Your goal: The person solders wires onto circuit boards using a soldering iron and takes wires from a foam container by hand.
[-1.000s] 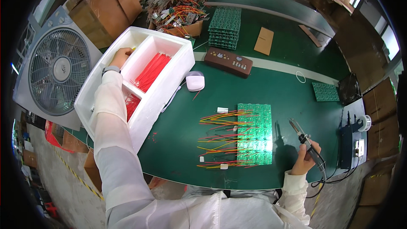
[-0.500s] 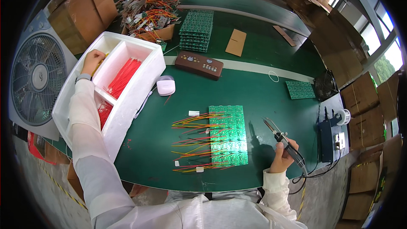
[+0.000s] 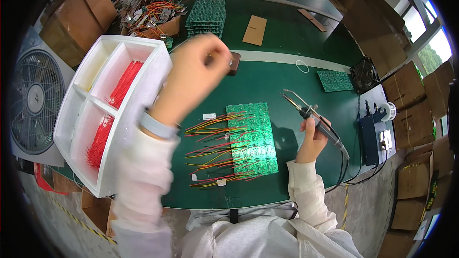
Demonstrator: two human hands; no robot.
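My left hand (image 3: 193, 74), blurred by motion, is raised over the table between the white foam box (image 3: 129, 131) and the circuit board panel (image 3: 258, 155). Its thumb and fingers are curled together; whatever they hold cannot be made out. My right hand (image 3: 311, 139) grips a soldering iron (image 3: 330, 131) with a thin curved guide tube by its tip, which points up and left beside the panel. Red, yellow and black wires (image 3: 210, 162) stick out from the panel's left side. Bundles of red wires (image 3: 125, 85) lie in the box's compartments.
A fan (image 3: 36, 98) stands left of the box. Stacked green boards (image 3: 205, 14), a heap of wired parts (image 3: 153, 7) and a cardboard piece (image 3: 254, 30) are at the back. The soldering station (image 3: 370, 148) and a small black fan (image 3: 365, 79) stand at right.
My left hand has come out of the box's far-left compartment and swung right over the table. The soldering iron in my right hand has shifted slightly up and left. The whole view has shifted a little.
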